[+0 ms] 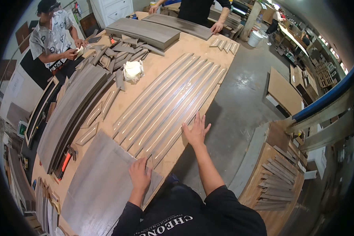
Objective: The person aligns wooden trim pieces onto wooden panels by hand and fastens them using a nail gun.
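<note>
Hands apart, left hand (pixel 140 174) at the near ends of the beaded strips (pixel 179 98) on the surface (pixel 155 67), grip unclear, right hand (pixel 196 131) splayed by their edge, seemingly aligning, next nudge needing lightness

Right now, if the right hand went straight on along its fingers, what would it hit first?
The outermost strip: it lies right at the fingertips of the right hand. Whether they already touch is hard to tell from this angle.
</note>
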Available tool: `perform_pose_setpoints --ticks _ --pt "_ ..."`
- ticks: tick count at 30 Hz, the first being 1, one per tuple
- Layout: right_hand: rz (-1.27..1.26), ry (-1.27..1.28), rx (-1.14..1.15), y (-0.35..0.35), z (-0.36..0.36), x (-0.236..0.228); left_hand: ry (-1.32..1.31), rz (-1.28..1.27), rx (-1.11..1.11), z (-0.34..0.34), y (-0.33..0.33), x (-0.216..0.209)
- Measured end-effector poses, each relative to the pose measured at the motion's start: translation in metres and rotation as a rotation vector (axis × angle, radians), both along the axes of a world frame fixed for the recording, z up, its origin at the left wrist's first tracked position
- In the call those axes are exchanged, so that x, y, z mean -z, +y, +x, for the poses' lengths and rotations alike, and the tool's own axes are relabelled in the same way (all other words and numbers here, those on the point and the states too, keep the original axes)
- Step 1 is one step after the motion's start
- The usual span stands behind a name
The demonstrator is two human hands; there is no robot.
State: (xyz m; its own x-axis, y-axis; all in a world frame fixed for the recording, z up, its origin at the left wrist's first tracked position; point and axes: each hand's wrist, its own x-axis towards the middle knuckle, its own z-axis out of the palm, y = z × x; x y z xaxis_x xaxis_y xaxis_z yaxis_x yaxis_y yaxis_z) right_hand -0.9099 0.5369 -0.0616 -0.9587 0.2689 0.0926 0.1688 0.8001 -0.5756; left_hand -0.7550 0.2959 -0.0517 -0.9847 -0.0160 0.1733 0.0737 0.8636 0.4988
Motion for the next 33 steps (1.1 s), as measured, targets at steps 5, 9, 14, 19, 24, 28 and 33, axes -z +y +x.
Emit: perform_pose_setpoints --ticks 5,9,14,19,24,28,33 --pt "0.023 -0.017 -0.003 0.001 -0.006 -0.002 0.025 0.122 -0.020 -0.011 -0.004 0.003" --pt "0.017 -0.013 -0.052 -0.002 -0.015 -0.003 0.058 0.131 -0.059 -0.013 -0.001 0.003" --pt "0.022 0.034 -0.120 -0.004 -0.037 -0.002 0.140 0.172 -0.102 -0.029 -0.001 0.005" --pt "-0.008 0.007 -0.188 -0.014 -0.060 -0.002 0.111 0.239 -0.239 -0.055 -0.012 0.010" --pt "0.018 0.073 -0.188 -0.017 -0.061 0.008 0.050 0.276 -0.205 -0.054 -0.002 -0.005" --pt "-0.210 0.223 -0.144 -0.010 -0.055 0.010 0.044 0.150 -0.143 -0.055 0.020 -0.002" --pt "-1.051 0.206 0.027 -0.027 -0.006 0.005 -0.252 0.439 -0.285 -0.050 0.032 -0.011"
